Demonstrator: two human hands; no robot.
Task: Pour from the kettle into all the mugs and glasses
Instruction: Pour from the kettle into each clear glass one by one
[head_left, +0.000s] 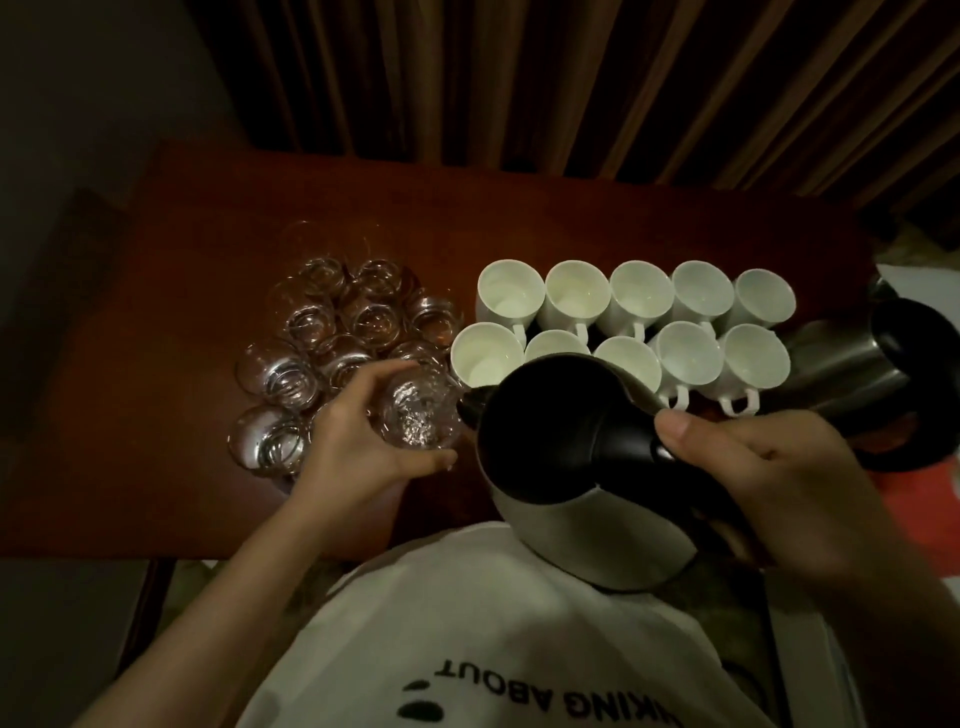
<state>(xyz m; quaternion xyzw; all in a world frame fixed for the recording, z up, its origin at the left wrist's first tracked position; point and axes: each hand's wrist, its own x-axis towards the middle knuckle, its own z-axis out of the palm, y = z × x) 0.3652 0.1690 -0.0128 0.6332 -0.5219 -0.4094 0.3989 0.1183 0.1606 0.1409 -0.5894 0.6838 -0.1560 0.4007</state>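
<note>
We held the kettle (566, 457) tilted by its handle in our right hand (769, 467), spout over the glass (418, 415) our left hand (358, 447) gripped above the counter (182, 312); the other glasses (332, 332) seemingly held water, the mugs (634, 322) looked unfilled.

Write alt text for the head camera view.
A person's right hand tilts a kettle toward a glass gripped by the left hand. Clear glasses and ten white mugs crowd the wooden table.
</note>
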